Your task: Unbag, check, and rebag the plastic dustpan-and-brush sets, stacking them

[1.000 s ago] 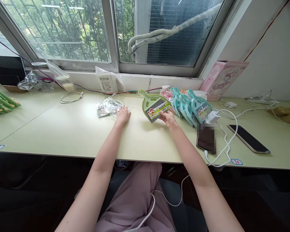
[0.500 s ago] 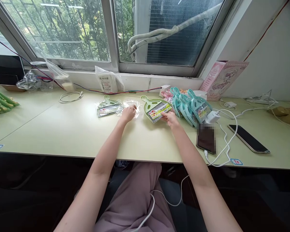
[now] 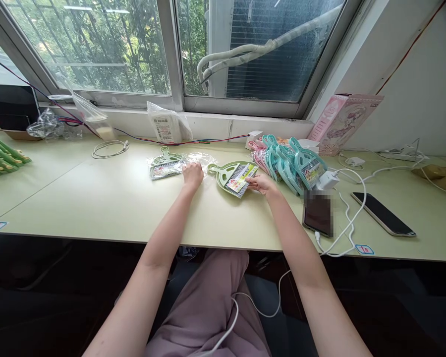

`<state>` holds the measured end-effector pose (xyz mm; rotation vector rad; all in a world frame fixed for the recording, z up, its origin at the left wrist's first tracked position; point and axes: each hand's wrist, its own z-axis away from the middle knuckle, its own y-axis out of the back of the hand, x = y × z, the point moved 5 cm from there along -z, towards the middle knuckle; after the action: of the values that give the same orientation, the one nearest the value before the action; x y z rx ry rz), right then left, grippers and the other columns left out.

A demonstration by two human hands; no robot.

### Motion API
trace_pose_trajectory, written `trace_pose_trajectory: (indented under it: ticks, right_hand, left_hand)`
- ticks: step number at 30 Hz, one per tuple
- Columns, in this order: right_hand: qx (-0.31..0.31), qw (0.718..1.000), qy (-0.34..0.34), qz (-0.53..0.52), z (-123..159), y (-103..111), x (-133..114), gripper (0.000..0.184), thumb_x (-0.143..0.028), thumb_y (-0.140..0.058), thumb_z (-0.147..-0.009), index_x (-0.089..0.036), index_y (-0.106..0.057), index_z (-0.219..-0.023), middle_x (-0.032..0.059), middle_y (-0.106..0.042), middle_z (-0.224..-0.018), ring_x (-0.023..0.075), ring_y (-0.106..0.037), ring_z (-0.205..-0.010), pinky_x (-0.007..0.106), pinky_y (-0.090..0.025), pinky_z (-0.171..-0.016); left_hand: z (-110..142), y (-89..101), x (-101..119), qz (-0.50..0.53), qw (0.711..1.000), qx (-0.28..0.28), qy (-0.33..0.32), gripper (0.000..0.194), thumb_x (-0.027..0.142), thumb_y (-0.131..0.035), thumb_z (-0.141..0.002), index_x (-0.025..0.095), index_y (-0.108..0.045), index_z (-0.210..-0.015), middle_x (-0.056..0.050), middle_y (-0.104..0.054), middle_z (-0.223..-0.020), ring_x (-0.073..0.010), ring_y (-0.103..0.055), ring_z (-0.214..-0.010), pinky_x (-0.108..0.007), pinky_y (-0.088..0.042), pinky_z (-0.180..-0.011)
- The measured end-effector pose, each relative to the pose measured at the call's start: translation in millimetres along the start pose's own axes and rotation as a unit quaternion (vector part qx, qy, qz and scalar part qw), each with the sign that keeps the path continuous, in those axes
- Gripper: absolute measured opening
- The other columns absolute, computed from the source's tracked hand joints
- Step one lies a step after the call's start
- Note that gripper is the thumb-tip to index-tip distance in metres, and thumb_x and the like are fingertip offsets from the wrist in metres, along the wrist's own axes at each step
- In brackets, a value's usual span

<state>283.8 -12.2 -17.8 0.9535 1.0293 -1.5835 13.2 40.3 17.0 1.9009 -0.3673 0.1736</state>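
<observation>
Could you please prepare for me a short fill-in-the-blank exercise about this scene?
The right hand holds a dustpan coloured ____.
Turquoise dustpans lie piled to its ____.
The tall illustrated box is mostly ____.
The coiled cable lies to the ____ of the left hand.
Missing words: green; right; pink; left.

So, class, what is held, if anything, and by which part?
The right grip holds a green dustpan by its wide edge; unclear for the left grip.

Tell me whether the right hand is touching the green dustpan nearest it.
Touching: the head view shows the right hand gripping the labelled end of the green dustpan, with no gap between them.
</observation>
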Motion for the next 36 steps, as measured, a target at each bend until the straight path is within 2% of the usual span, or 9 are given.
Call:
trace_pose_trajectory:
  ticks: [5,11,20,23,26,28,30,33,36]
  right_hand:
    - [-0.025,1.0,0.009,0.001,-0.1,-2.1,1.3,0.018,0.004,-0.073,-0.072,-0.011,-0.066,-0.078,0.007,-0.074,-0.069,0.0166,-0.071,-0.056,0.021,-0.059,-0.047]
    - [-0.047,0.997,0.057,-0.01,5.2,-17.3,0.7,0.015,-0.003,-0.077,-0.073,-0.012,-0.068,-0.082,0.0081,-0.076,-0.079,0.0194,-0.074,-0.068,0.032,-0.065,-0.07]
    - [-0.034,0.987,0.122,-0.095,12.4,-28.2,-6.3,0.021,-0.009,-0.081,-0.072,-0.015,-0.065,-0.085,0.005,-0.076,-0.081,0.0201,-0.074,-0.077,0.04,-0.062,-0.086]
    - [-0.036,0.977,0.169,-0.125,16.1,-31.1,-10.7,0.023,-0.015,-0.082,-0.073,-0.017,-0.065,-0.089,0.0046,-0.076,-0.089,0.0206,-0.074,-0.087,0.04,-0.061,-0.09]
    - [-0.034,0.969,0.199,-0.139,19.8,-30.9,-15.6,0.026,-0.021,-0.082,-0.072,-0.019,-0.065,-0.092,0.004,-0.076,-0.095,0.0208,-0.073,-0.096,0.038,-0.061,-0.092]
    - [-0.036,0.968,0.204,-0.14,21.3,-30.2,-17.9,0.027,-0.023,-0.082,-0.072,-0.019,-0.065,-0.093,0.0036,-0.075,-0.096,0.0204,-0.072,-0.097,0.037,-0.061,-0.092]
    - [-0.049,0.968,0.202,-0.138,21.8,-30.9,-18.7,0.028,-0.024,-0.083,-0.071,-0.019,-0.066,-0.092,0.0036,-0.075,-0.097,0.02,-0.073,-0.095,0.036,-0.061,-0.09]
    - [-0.081,0.971,0.188,-0.121,21.6,-36.6,-15.4,0.029,-0.024,-0.085,-0.068,-0.017,-0.067,-0.09,0.0047,-0.075,-0.094,0.02,-0.073,-0.088,0.035,-0.062,-0.085]
    - [-0.103,0.974,0.174,-0.099,22.9,-47.2,-9.4,0.034,-0.025,-0.088,-0.063,-0.016,-0.068,-0.089,0.0056,-0.076,-0.09,0.0212,-0.073,-0.085,0.036,-0.063,-0.081]
  left_hand:
    - [5.6,16.2,1.9,0.064,0.996,0.057,0.016,0.03,0.025,-0.039,-0.095,0.018,-0.066,-0.107,-0.017,-0.065,-0.113,-0.035,-0.052,-0.115,-0.049,-0.03,-0.102]
    - [12.2,23.7,25.1,0.101,0.988,0.08,-0.082,0.025,0.032,-0.045,-0.096,0.025,-0.069,-0.099,-0.01,-0.067,-0.111,-0.0324,-0.049,-0.116,-0.048,-0.024,-0.108]
    - [30.7,41.1,57.4,0.149,0.975,0.122,-0.109,0.031,0.042,-0.041,-0.098,0.029,-0.068,-0.106,-0.004,-0.061,-0.13,-0.0287,-0.041,-0.132,-0.047,-0.013,-0.119]
    - [36.2,44.5,55.8,0.154,0.971,0.178,-0.045,0.042,0.047,-0.041,-0.098,0.028,-0.055,-0.133,-0.007,-0.042,-0.151,-0.0289,-0.021,-0.147,-0.048,-0.01,-0.121]
    - [30.7,41.5,37.0,0.22,0.947,0.225,0.074,0.059,0.05,-0.026,-0.101,0.024,-0.023,-0.154,-0.009,-0.025,-0.16,-0.0241,-0.005,-0.153,-0.048,-0.01,-0.122]
    - [18.3,32.6,20.8,0.313,0.922,0.187,0.132,0.063,0.052,-0.012,-0.101,0.024,-0.012,-0.157,-0.009,-0.022,-0.162,-0.0216,-0.008,-0.153,-0.046,-0.016,-0.122]
    - [3.6,18.9,10.6,0.436,0.884,0.074,0.15,0.068,0.054,0.002,-0.099,0.021,-0.013,-0.157,-0.011,-0.028,-0.16,-0.0213,-0.023,-0.15,-0.045,-0.029,-0.118]
    - [-5.5,11.5,15.1,0.586,0.802,-0.077,0.081,0.083,0.052,0.02,-0.093,0.017,-0.023,-0.154,-0.014,-0.046,-0.15,-0.0215,-0.044,-0.139,-0.045,-0.041,-0.11]
    - [2.3,19.7,29.6,0.623,0.774,-0.11,0.018,0.094,0.063,0.017,-0.089,0.015,-0.038,-0.148,-0.014,-0.061,-0.133,-0.0268,-0.05,-0.133,-0.049,-0.041,-0.108]
